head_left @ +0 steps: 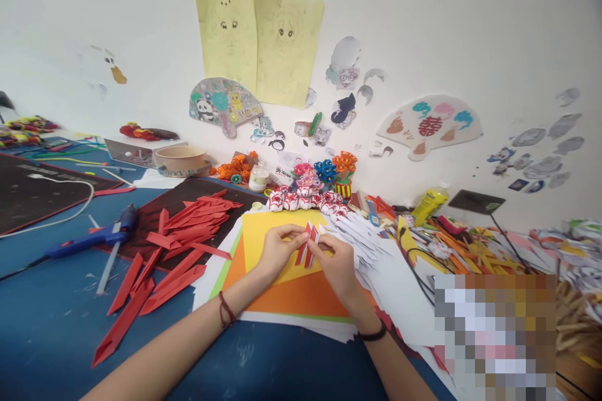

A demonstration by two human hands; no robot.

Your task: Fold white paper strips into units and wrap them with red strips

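Observation:
Above a stack of yellow and orange paper sheets [301,293], a small folded red and white paper piece [305,254] is pinched between both hands. My left hand [281,248] grips its upper left side with thumb and fingers. On the other side, my right hand [337,258] holds it with closed fingertips. Folded red paper strips [188,225] lie in a loose pile to the left. White folded strips [360,235] spread out to the right of the hands. Behind them stand finished red and white paper pieces [301,199].
A blue glue gun [89,240] with a cable lies at the left. Paper flowers [324,171], a round bowl [181,160] and a small jar [258,178] stand along the wall. A yellow-green bottle [430,203] and a dark panel [476,202] are at the right.

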